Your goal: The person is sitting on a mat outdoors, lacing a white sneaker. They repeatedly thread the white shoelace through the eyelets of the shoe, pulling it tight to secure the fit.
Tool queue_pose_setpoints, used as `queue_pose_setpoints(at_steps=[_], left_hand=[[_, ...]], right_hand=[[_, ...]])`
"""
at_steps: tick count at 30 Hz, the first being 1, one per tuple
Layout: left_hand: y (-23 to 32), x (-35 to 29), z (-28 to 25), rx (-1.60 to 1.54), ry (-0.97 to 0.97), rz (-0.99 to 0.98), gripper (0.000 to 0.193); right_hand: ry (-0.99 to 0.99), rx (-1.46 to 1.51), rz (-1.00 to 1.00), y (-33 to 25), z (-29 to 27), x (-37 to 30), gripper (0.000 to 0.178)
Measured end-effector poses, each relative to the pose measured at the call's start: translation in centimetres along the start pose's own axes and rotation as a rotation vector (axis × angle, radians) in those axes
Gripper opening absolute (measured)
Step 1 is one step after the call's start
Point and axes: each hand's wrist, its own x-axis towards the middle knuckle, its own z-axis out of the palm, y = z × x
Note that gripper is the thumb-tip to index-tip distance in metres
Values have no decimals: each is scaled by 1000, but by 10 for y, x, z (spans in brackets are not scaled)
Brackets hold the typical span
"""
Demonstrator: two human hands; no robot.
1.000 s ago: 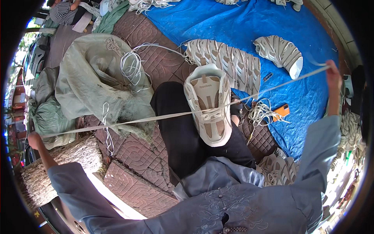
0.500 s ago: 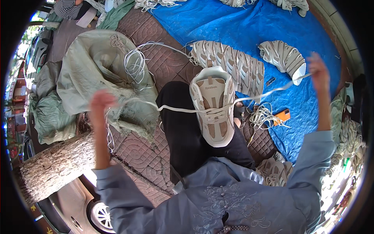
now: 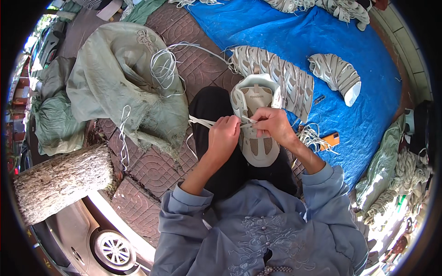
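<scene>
Together, our two hands meet over a white-and-beige shoe (image 3: 261, 149), which rests on our black trousers (image 3: 208, 106) with its toe toward us. We have the fingers of our left hand (image 3: 224, 136) curled closed around a pale lace (image 3: 200, 121) that trails out to the left, while our right hand (image 3: 275, 126) pinches lace above the shoe's front. Beyond it, we see a row of nested shoes (image 3: 275, 76) on a blue tarp (image 3: 267, 26).

The left hand (image 3: 224, 136) and right hand (image 3: 275, 125) pinched a pale lace (image 3: 200, 121) over a beige-and-white shoe (image 3: 256, 100) on black-trousered legs (image 3: 209, 105). Nested shoes (image 3: 276, 73) lay along the left edge of the blue tarp (image 3: 363, 115), an orange phone (image 3: 330, 142) further down that edge.
</scene>
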Motion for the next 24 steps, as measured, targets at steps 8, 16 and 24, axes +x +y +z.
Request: queue_pose_setpoints(at_steps=[8,16,24], left_hand=[[4,-7,4,-83,78,-22,11],[9,-9,11,233,48,211,15],[23,16,0,816,-417,487,19]], right_hand=[[-78,194,55,7,-4,2,7],[-37,206,37,15,-1,-9,5],[90,245,-112,18,-24,-14,4]])
